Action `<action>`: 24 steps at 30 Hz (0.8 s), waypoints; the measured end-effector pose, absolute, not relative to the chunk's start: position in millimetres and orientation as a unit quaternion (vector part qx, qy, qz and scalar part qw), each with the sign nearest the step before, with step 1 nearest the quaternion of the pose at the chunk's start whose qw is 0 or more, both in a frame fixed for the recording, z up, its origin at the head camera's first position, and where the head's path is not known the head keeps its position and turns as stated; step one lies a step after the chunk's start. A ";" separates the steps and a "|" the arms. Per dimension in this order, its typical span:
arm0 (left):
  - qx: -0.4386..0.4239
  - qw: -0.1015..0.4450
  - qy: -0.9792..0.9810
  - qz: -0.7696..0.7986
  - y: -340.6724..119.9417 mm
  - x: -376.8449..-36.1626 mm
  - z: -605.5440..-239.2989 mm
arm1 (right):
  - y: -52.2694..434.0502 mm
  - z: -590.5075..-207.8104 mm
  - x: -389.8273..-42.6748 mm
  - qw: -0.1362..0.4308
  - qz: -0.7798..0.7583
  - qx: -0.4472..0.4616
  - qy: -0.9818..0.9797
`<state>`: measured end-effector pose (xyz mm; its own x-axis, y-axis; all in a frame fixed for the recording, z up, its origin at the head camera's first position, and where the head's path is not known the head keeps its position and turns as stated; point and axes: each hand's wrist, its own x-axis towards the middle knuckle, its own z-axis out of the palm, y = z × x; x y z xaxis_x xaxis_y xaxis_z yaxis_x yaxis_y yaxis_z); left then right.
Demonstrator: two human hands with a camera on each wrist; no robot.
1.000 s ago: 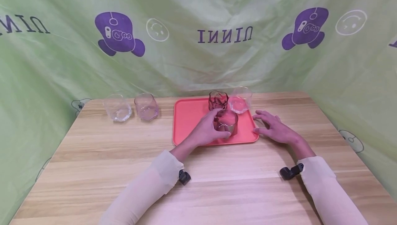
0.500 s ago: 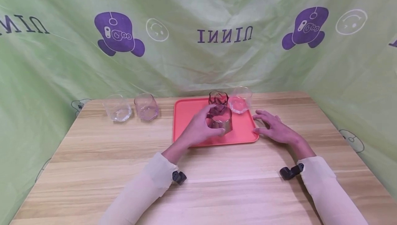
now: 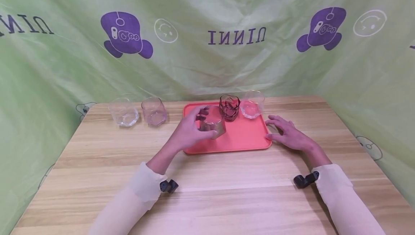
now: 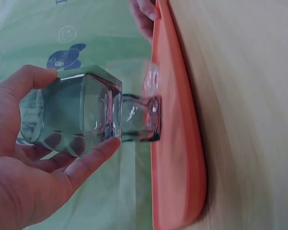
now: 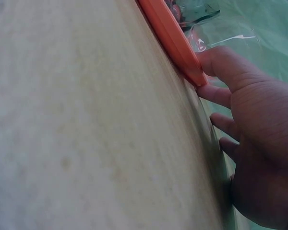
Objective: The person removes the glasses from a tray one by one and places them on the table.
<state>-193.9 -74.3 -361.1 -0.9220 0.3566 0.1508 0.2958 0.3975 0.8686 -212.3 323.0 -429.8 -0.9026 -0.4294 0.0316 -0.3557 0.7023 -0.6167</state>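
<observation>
In the head view my left hand (image 3: 186, 132) grips a smoky-tinted drinking glass (image 3: 213, 123) from its left side, fingers and thumb round it. The left wrist view shows that glass (image 4: 81, 108) held off the coral-red tray (image 4: 175, 158), with a gap below its base. On the tray (image 3: 246, 138) stand a dark purple faceted glass (image 3: 229, 109) and, at the back right corner, a clear glass (image 3: 251, 107). My right hand (image 3: 290, 134) rests by the tray's right edge. Its thumb and forefinger touch the rim at the near corner, as the right wrist view shows (image 5: 264, 120).
Left of the tray, near the back of the wooden table (image 3: 227, 191), stand a clear glass (image 3: 124, 114) and a pale lilac-tinted glass (image 3: 154, 112). A printed green cloth (image 3: 188, 69) hangs close behind the table and along its sides.
My left hand has carried the smoky glass leftward over the tray, away from the dark purple glass, which now shows fully. The right hand has stayed at the tray's edge.
</observation>
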 end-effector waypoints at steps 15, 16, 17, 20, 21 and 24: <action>0.167 0.017 0.833 0.527 -137.9 -189.7 -353.6 | 322.2 -428.6 -210.7 0.059 -0.323 -0.213 0.920; 0.167 0.014 0.832 0.529 -143.8 -189.7 -351.7 | 322.3 -428.6 -210.8 0.059 -0.322 -0.213 0.920; 0.166 0.010 0.832 0.529 -149.7 -189.7 -349.9 | 322.2 -428.6 -211.0 0.058 -0.322 -0.214 0.920; 0.160 -0.005 0.834 0.528 -166.8 -189.9 -344.8 | 322.5 -428.6 -211.3 0.058 -0.323 -0.214 0.920; 0.156 -0.010 0.836 0.526 -172.3 -189.6 -343.3 | 322.5 -428.5 -211.3 0.058 -0.323 -0.214 0.920; 0.147 -0.024 0.843 0.516 -187.5 -188.7 -338.5 | 322.3 -427.7 -211.5 0.061 -0.322 -0.212 0.921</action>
<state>-188.7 -187.5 -338.5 -0.9558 0.2221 0.1926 0.2726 0.4241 0.8636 -211.5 322.3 -427.7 -0.9028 -0.4294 0.0248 -0.3512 0.7026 -0.6189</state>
